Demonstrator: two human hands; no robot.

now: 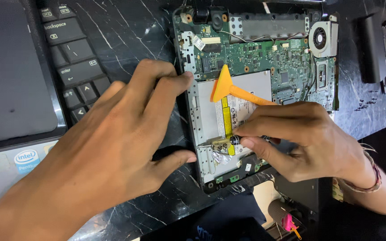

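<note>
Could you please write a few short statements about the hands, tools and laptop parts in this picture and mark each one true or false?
1. The left hand rests on the edge of the opened laptop base. True.
2. The right hand holds a hammer. False: its grip is on a small dark-tipped tool, probably a screwdriver.
3. An orange pry tool lies over the silver drive. True.
4. The cooling fan sits at the bottom left. False: it is at the top right.
5. A keyboard lies left of the board. True.
</note>
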